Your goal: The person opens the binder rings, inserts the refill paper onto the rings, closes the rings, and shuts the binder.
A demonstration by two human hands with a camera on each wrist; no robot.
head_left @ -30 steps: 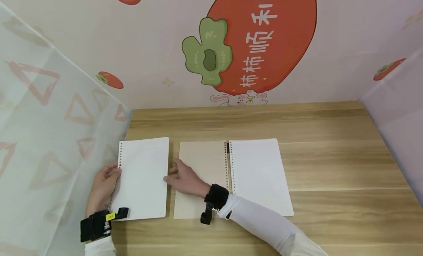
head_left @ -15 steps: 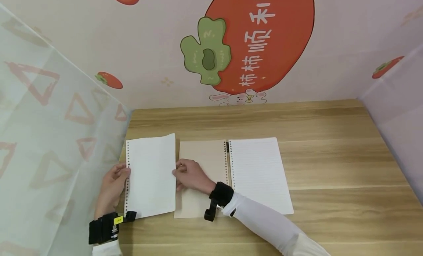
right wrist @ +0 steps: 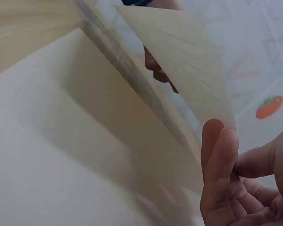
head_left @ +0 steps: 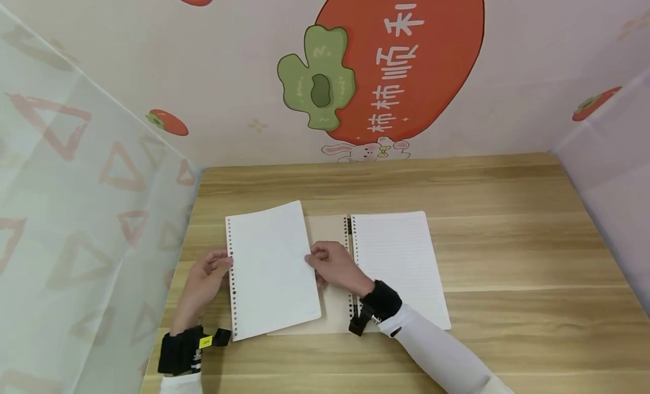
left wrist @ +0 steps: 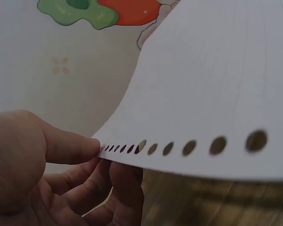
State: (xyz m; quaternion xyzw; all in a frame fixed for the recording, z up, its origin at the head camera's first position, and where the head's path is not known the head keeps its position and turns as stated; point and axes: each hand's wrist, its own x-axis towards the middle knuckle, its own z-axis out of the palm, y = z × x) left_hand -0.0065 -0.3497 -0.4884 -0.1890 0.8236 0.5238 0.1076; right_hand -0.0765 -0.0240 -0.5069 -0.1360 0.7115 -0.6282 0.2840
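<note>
A white loose-leaf sheet [head_left: 271,270] with punched holes down its left edge is held up between both hands, slightly bowed. My left hand [head_left: 205,278] pinches the holed edge, thumb on top and fingers beneath, as the left wrist view shows with the holes [left wrist: 189,148]. On the opposite edge my right hand [head_left: 339,265] pinches the sheet between thumb and fingers. Below it lies an open binder notebook, its beige cover [head_left: 335,309] partly hidden by the sheet and my right hand. A stack of lined pages [head_left: 398,258] rests on its right side, past the dark binding [head_left: 350,226].
The wooden table [head_left: 508,270] extends to the right of the notebook. A patterned cloth wall [head_left: 101,213] rises at the left edge, and a printed backdrop [head_left: 228,72] stands along the back. Another wall [head_left: 609,174] borders the right side.
My right hand has closed its pinch on the sheet's right edge. Both hands have lifted the sheet and carried it rightward from the left of the notebook until it overlaps the beige cover.
</note>
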